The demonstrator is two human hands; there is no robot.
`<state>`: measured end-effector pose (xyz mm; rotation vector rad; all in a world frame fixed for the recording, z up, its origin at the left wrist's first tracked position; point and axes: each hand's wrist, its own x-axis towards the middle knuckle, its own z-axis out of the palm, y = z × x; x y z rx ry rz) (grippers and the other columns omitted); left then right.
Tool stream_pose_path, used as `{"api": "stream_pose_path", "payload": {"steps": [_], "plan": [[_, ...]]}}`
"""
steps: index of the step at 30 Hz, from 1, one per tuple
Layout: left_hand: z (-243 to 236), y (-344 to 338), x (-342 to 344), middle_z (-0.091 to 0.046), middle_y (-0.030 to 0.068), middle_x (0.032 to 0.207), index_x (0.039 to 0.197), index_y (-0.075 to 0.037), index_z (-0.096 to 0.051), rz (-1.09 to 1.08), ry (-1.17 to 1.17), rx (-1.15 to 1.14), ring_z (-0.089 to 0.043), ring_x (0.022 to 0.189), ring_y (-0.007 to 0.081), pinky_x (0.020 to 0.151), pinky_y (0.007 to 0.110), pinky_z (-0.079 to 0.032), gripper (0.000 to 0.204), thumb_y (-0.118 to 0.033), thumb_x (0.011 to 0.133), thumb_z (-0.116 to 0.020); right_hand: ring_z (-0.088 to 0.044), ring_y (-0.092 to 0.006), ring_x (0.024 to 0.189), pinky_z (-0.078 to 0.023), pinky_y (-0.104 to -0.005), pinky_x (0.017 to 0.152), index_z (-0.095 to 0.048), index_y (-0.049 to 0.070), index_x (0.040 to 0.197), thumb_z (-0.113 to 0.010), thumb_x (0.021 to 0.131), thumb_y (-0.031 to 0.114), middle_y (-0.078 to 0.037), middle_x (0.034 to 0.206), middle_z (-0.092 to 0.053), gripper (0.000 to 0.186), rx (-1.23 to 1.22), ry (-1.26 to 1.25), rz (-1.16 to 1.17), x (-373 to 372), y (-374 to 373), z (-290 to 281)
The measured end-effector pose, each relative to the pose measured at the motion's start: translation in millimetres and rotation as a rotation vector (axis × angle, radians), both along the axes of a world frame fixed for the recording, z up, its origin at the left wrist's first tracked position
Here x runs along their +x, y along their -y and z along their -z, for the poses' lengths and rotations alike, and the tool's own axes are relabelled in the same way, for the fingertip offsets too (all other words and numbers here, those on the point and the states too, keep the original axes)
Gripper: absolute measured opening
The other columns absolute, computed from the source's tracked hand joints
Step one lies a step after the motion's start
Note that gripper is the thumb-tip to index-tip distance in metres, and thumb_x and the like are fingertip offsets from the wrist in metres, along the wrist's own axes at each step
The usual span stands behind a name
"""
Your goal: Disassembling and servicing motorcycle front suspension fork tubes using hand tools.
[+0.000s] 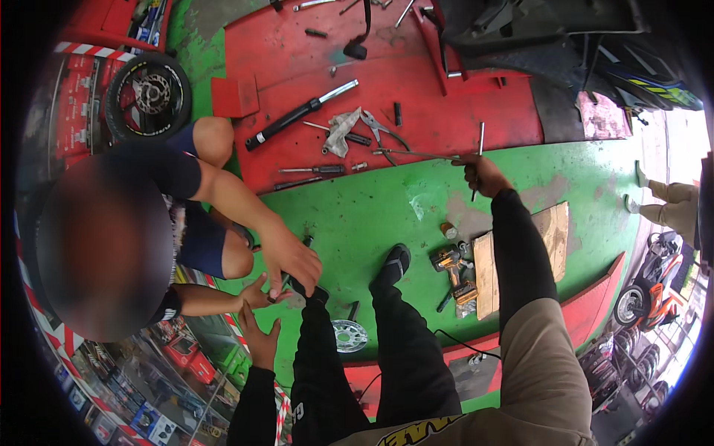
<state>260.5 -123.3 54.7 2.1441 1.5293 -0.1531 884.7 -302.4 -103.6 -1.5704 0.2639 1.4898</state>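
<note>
At the near edge of the red platform [461,123], the right hand [487,177] grips the T-handle wrench [428,154], shaft pointing left; the left hand [259,340], fingers spread, lies well apart.

green floor [349,212], scuffed | red platform [446,123] | red-white striped edging [97,50], left | bright daylight, right
</note>
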Motion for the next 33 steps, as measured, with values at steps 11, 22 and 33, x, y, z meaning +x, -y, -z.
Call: {"api": "stream_pose_path", "payload": {"steps": [11,22,33], "plan": [[68,-15,41,-0.052,0.0211,0.126,0.131,-0.001,-0.056,0.097,-0.015,-0.05,-0.054,0.114,0.0406,0.094,0.044,-0.046,0.042,-0.004,0.09,-0.063,-0.045,-0.0104,0.054,-0.033,-0.0288,0.047,-0.068,0.01,0.099,-0.069,0.087,0.028,0.0,0.074,-0.058,0.022,-0.192,0.415,0.051,38,-33,114],[79,-23,29,-0.067,0.0228,0.11,0.12,0.001,-0.064,0.168,-0.069,-0.01,-0.064,0.1,0.0403,0.087,0.046,-0.052,0.036,-0.006,0.085,-0.068,-0.065,-0.0246,0.1,-0.049,-0.0357,0.089,-0.064,0.002,0.12,-0.07,0.089,0.025,-0.013,0.109,-0.07,0.04,-0.025,1.227,-0.03,26,-15,159],[91,-33,15,-0.069,0.0229,0.104,0.118,0.0,-0.066,0.084,-0.047,-0.124,-0.068,0.091,0.0395,0.08,0.045,-0.054,0.038,-0.013,0.083,-0.072,-0.068,-0.0191,0.09,-0.053,-0.0332,0.084,-0.066,0.002,0.117,-0.066,0.088,0.006,-0.01,0.095,-0.071,0.028,0.103,0.754,-0.439,-259,101,-43]]}}
